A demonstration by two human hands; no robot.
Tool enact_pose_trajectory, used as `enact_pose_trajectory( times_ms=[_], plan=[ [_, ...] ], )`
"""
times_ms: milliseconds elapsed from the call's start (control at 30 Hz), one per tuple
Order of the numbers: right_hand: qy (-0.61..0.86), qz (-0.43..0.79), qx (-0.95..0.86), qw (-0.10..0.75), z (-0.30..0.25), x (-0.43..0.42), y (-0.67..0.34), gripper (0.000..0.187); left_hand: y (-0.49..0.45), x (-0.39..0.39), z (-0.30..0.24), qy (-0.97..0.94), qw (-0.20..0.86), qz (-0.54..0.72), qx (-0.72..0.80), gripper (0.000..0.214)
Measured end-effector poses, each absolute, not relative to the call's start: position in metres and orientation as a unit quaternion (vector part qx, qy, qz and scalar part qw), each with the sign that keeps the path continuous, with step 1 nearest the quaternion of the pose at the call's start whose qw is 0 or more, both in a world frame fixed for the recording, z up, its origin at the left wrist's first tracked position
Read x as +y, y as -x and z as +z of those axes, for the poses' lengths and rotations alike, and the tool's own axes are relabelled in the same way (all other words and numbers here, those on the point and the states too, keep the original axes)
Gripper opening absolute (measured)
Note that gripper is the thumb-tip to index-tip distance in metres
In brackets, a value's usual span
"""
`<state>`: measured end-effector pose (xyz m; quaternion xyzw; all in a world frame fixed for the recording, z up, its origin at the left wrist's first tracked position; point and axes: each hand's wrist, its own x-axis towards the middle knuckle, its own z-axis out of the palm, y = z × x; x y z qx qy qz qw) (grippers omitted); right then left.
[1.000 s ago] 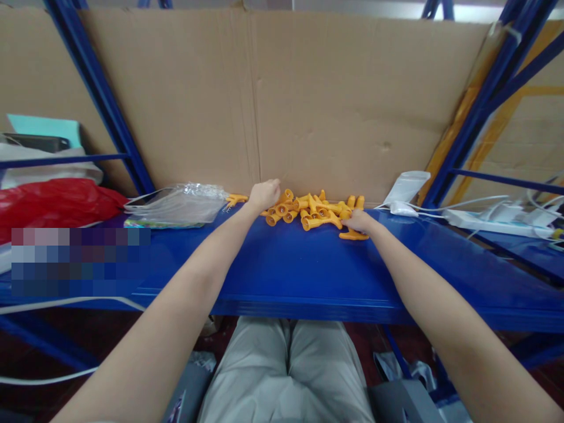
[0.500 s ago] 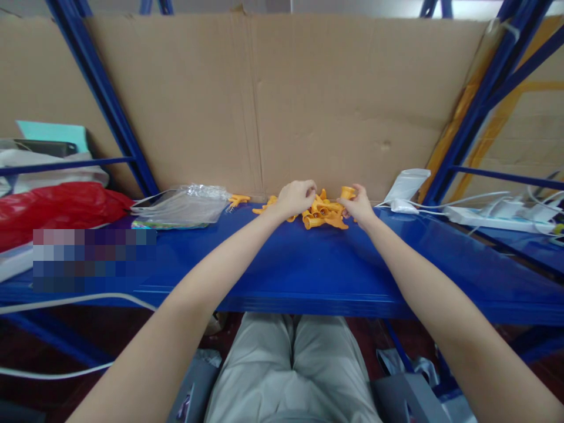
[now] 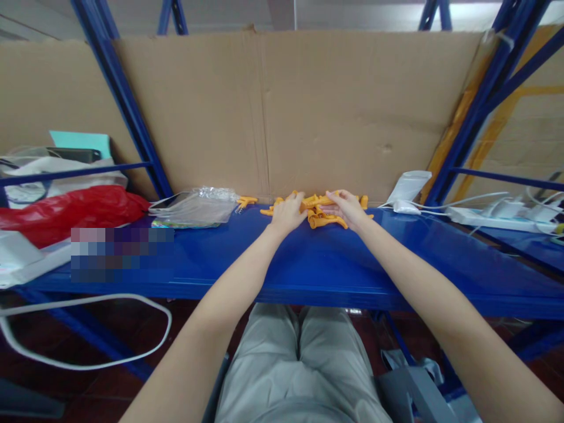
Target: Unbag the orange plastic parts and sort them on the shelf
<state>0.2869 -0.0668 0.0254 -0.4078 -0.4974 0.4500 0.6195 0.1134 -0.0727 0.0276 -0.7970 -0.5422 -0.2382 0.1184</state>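
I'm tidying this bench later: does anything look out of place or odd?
One yellow piece lies apart from the yellow pile, beside the clear plastic bags, as if strayed. At the left, a white cable loops loosely below the front edge of the blue table, where it might snag. I see no spill.

The left fingers (image 3: 299, 196) and right fingers (image 3: 338, 200) cover the ends of the orange piece (image 3: 316, 201) between them, its details too small to tell. Both hands partly hide the orange pile (image 3: 324, 221) behind. Pixel blocks (image 3: 122, 254) mask something on the counter (image 3: 335, 258). The left edge cuts off the red bag (image 3: 88, 212) and white cable (image 3: 127, 296).
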Motion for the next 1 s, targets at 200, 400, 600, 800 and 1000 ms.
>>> enact_pose_trajectory(
  times_ms=[200,400,600,800,1000],
  plan=[
    [0.386,0.433,-0.576,0.577,0.024,-0.069,-0.289,0.025,-0.105,-0.071,0.030,0.765,0.125,-0.321,-0.544,0.057],
    [0.376,0.443,-0.595,0.555,0.027,-0.070,-0.298,0.032,-0.105,-0.060,0.020,0.775,0.125,-0.421,-0.454,0.067],
    [0.362,0.429,-0.624,0.544,0.030,-0.074,-0.308,0.036,-0.106,-0.054,0.017,0.763,0.109,-0.491,-0.406,0.068],
    [0.403,0.342,-0.682,0.505,0.023,-0.068,-0.311,0.031,-0.107,-0.063,0.021,0.760,0.073,-0.392,-0.514,0.063],
    [0.467,0.053,-0.805,0.363,0.013,-0.063,-0.307,0.016,-0.111,-0.067,0.021,0.776,0.055,-0.287,-0.559,0.064]
  ],
)
